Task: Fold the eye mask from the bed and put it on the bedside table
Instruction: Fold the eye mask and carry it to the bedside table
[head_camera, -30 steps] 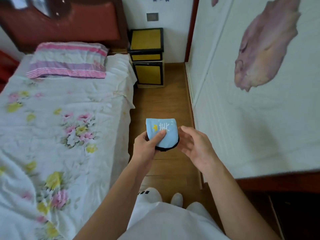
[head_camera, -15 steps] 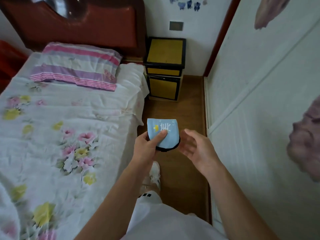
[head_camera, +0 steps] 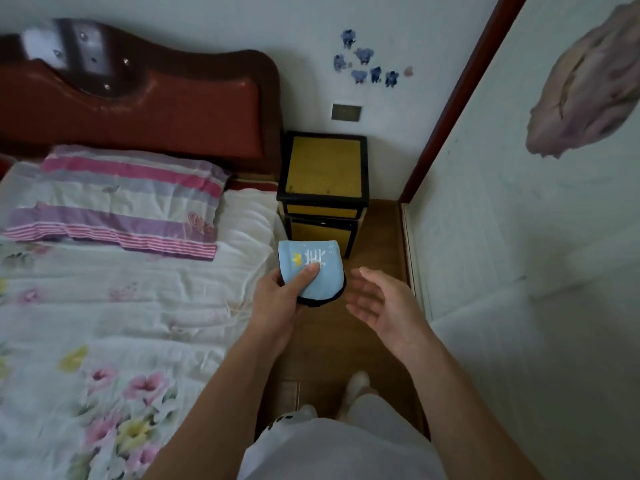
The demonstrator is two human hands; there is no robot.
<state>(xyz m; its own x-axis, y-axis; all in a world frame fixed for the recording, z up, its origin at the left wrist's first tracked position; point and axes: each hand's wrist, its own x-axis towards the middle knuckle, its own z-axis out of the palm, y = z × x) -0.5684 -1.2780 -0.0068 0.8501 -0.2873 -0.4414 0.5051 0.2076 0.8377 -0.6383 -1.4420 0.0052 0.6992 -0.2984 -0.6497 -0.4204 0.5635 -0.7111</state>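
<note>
— Where does the job stand?
— The bed is cleared of it; the counter, past the bed's head corner, shows a bare yellow top. Folding looks done, placing remains.

— And the hands?
— The left hand has its grip clamped on the eye mask, held in the air short of the counter; the right hand hangs beside it, fingers apart, empty.

— The mask?
— Pale blue, doubled over, black-edged, white print.
</note>
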